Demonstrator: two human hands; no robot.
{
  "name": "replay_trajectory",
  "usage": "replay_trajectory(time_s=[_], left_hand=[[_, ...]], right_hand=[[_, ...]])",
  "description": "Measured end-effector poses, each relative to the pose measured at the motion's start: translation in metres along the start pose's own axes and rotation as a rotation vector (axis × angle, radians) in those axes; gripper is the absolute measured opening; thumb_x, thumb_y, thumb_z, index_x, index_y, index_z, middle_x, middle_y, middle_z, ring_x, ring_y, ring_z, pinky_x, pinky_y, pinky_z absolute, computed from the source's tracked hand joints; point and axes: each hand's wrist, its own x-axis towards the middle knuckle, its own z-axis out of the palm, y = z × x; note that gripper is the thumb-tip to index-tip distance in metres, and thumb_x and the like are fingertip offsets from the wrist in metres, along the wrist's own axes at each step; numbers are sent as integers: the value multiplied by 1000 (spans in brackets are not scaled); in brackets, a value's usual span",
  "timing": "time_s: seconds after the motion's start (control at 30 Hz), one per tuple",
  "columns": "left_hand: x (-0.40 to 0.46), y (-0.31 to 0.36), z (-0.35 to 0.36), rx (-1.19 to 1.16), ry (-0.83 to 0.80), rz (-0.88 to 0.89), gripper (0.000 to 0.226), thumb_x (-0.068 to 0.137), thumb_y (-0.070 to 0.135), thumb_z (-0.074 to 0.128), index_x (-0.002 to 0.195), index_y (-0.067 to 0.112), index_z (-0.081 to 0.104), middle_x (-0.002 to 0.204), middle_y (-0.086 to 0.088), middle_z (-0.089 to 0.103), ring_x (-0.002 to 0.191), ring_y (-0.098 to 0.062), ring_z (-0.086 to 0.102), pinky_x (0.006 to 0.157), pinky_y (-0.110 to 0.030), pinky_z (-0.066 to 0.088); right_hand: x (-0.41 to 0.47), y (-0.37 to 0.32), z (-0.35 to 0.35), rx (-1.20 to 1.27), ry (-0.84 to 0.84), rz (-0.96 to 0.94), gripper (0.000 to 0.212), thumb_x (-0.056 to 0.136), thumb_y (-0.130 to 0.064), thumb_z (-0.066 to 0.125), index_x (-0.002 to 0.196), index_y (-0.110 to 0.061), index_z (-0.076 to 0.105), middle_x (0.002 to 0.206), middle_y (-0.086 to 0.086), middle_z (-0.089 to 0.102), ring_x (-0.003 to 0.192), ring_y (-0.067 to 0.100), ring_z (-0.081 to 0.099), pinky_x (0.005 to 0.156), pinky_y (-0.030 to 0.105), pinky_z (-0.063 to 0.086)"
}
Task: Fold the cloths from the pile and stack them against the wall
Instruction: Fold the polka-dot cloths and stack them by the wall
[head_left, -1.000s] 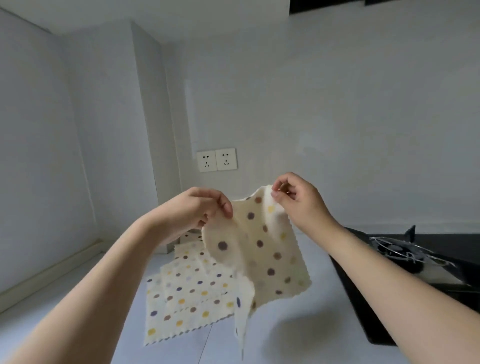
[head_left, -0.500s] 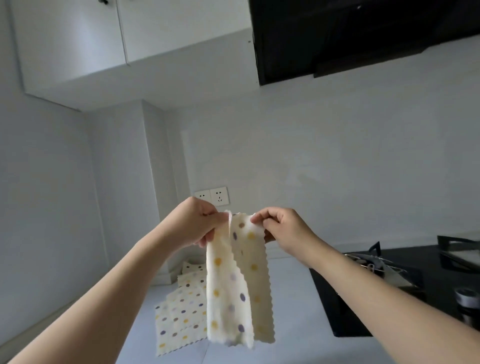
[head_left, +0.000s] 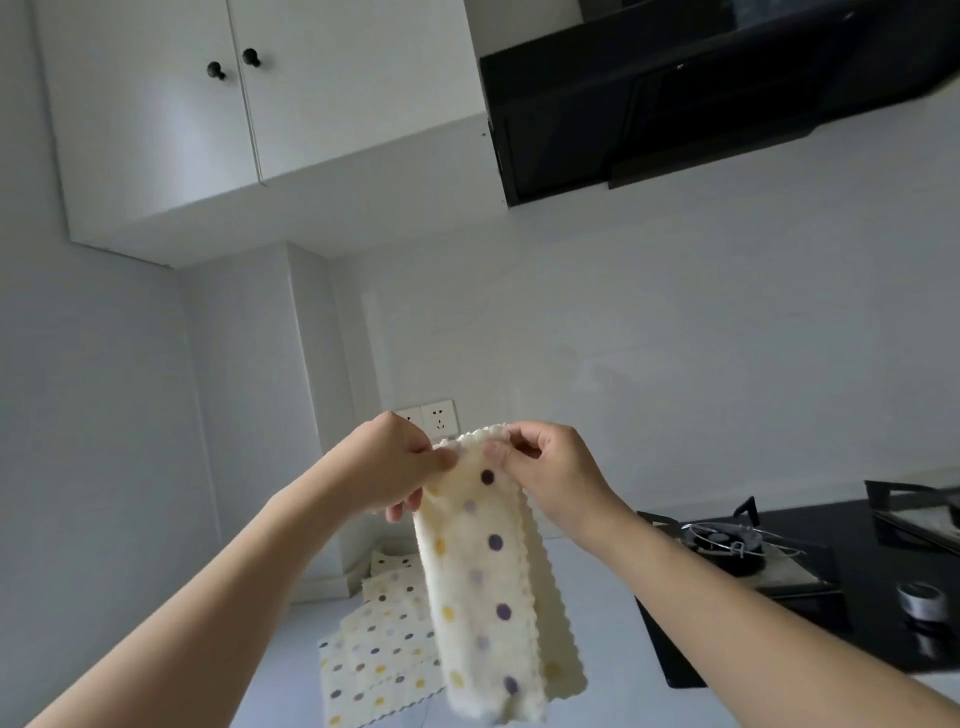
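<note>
A cream cloth with purple and yellow dots (head_left: 485, 587) hangs in the air, folded into a narrow doubled strip with scalloped edges. My left hand (head_left: 387, 467) pinches its top left corner. My right hand (head_left: 550, 470) pinches the top right corner, close to the left hand. Below and behind the strip, a pile of matching dotted cloths (head_left: 376, 649) lies spread on the white counter (head_left: 234, 670). The pile's far end reaches the corner by the wall (head_left: 675, 364).
A black gas hob (head_left: 810, 587) with a burner grate and a knob fills the counter's right side. A black range hood (head_left: 727, 88) and white upper cabinets (head_left: 249, 93) hang overhead. A double wall socket (head_left: 431, 415) sits just behind my hands.
My hands have come close together, so the cloth went from spread open to a narrow doubled strip. The view has tilted upward, showing the cabinets and hood.
</note>
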Motion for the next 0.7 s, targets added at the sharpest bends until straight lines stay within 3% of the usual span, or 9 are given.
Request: replay_trajectory(time_s=[0.1,0.2,0.33,0.47,0.6,0.7], left_hand=[[-4,-7,-1,135,-74,-28,33,87,39,57,65,15,59,59,-2,68,45,-16,59,54,-23,48],[-3,-15,2,252,51,-11,27,88,43,54,77,20,62,75,1,68,69,-19,65,70,-32,56],[-3,-16,6,50,169,67,26,95,32,53,94,14,72,91,4,68,88,-20,64,75,-31,52],[-4,-15,8,-47,280,142,19,93,26,61,86,16,76,81,13,69,82,-11,66,69,-23,49],[-2,-16,14,-1,355,146,22,88,32,66,73,17,73,69,8,68,71,-18,64,63,-30,50],[1,-16,20,37,366,118,25,86,38,66,69,20,66,70,9,64,70,-15,60,56,-25,43]], right_hand=[[2,-3,-5,46,39,30,5,87,-19,71,85,-15,74,85,1,74,81,13,68,81,25,52],[3,0,-10,49,50,49,6,85,-17,74,85,-11,73,88,6,74,85,20,68,85,33,54],[-1,5,-14,33,54,41,11,85,-17,74,87,-7,73,91,9,74,90,26,68,85,36,55],[-3,8,-20,-2,77,37,11,84,-18,74,91,-11,69,86,8,73,86,26,68,80,38,55],[-1,14,-24,22,41,90,33,85,-22,74,114,-26,60,88,2,75,86,18,71,82,31,57],[0,15,-22,32,16,121,20,89,-15,69,107,-7,66,88,7,76,86,31,70,80,36,59]])
